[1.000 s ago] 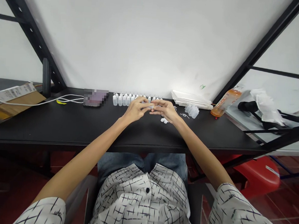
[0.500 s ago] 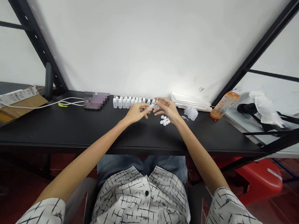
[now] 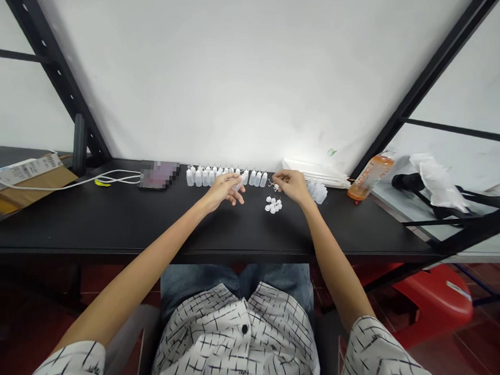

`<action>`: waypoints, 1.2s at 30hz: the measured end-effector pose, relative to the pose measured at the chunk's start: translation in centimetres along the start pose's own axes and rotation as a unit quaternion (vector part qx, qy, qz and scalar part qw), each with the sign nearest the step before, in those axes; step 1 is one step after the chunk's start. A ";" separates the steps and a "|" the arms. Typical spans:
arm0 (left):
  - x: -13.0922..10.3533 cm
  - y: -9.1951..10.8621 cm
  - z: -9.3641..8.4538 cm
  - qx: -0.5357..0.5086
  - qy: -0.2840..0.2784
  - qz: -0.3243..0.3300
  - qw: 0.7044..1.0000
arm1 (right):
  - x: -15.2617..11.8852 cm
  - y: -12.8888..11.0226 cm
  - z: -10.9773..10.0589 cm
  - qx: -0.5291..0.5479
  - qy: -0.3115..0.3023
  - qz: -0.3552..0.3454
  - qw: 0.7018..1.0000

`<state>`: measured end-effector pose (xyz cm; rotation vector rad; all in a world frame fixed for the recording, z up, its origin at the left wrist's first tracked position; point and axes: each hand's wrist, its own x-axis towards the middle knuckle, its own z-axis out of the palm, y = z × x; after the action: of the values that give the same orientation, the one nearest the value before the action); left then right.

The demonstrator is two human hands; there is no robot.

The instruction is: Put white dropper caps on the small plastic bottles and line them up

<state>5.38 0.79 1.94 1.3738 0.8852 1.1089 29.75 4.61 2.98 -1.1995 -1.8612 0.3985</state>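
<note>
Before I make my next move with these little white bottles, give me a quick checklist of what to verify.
1. Left hand has a bottle: cannot tell, something pale shows at its fingers but it is too small to make out.
2. Right hand near the loose caps: ok, it hovers just behind them.
3. Row of small bottles upright along the back of the table: ok.
4. Pile of spare bottles within reach at the right: ok.
5. Orange drink bottle apart from the work: ok, though it leans.

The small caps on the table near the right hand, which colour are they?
White small caps, seen in the head view.
</note>
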 end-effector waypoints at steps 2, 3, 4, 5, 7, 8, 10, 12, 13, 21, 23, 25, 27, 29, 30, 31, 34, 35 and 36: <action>0.1 -0.1 0.0 -0.005 -0.001 -0.015 1.000 | 0.0 0.2 -0.3 -0.118 -0.003 -0.007 0.993; 0.1 -0.1 -0.1 -0.007 0.004 -0.024 1.000 | -0.1 0.3 -0.3 -0.156 -0.009 -0.006 0.988; 0.1 -0.1 -0.1 -0.010 0.010 -0.035 0.999 | -0.1 0.3 -0.3 -0.179 -0.015 -0.004 0.984; 0.1 -0.2 -0.1 -0.011 0.015 -0.047 0.999 | -0.1 0.3 -0.3 -0.191 -0.022 -0.002 0.981; 0.1 -0.1 -0.1 -0.011 0.021 -0.067 0.998 | -0.1 0.2 -0.3 -0.197 -0.039 -0.002 0.980; 0.1 -0.1 -0.1 -0.007 0.022 -0.074 0.997 | -0.1 0.2 -0.3 -0.197 -0.051 -0.001 0.979; 0.0 -0.1 -0.1 0.014 0.024 -0.078 0.997 | -0.1 0.2 -0.4 -0.197 -0.086 0.004 0.977; 0.0 -0.1 0.0 0.049 0.029 -0.070 0.996 | -0.2 0.2 -0.4 -0.201 -0.128 0.013 0.971; -0.1 -0.1 0.0 0.068 0.035 -0.064 0.995 | -0.2 0.1 -0.3 -0.207 -0.146 0.018 0.967; 0.0 -0.4 0.0 0.151 0.083 -0.041 0.984 | -0.4 -0.6 0.3 -0.235 -0.126 0.020 0.964; 0.0 -0.4 0.1 0.156 0.073 -0.042 0.984 | -0.4 -0.6 0.4 -0.156 -0.076 0.002 0.985; -0.2 -0.3 0.3 0.164 0.055 -0.042 0.984 | -0.3 -0.8 0.7 -0.029 -0.041 -0.011 0.999; -0.3 -0.3 0.6 0.182 0.042 -0.042 0.981 | -0.4 -1.3 1.2 0.096 -0.039 -0.011 0.995; -0.4 -0.3 0.8 0.204 0.038 -0.045 0.977 | -0.5 -1.9 1.8 0.178 -0.053 -0.010 0.982; -0.5 -0.3 0.9 0.214 0.037 -0.048 0.975 | -0.6 -2.3 2.2 0.202 -0.059 -0.012 0.978; -0.5 -0.4 1.0 0.225 0.036 -0.054 0.972 | -0.7 -2.6 2.5 0.218 -0.064 -0.015 0.974; -0.5 -0.7 1.0 0.267 0.035 -0.068 0.961 | -0.9 -3.3 3.6 0.231 -0.076 -0.024 0.970; -0.4 -0.8 0.9 0.282 0.033 -0.069 0.956 | -1.0 -3.4 3.9 0.228 -0.081 -0.027 0.970; -0.4 -0.9 0.9 0.295 0.029 -0.068 0.953 | -1.0 -3.4 4.2 0.225 -0.086 -0.030 0.970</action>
<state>6.21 0.27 1.08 1.7318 1.4088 0.8076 24.63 2.83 2.30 -0.8182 -1.8133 0.8628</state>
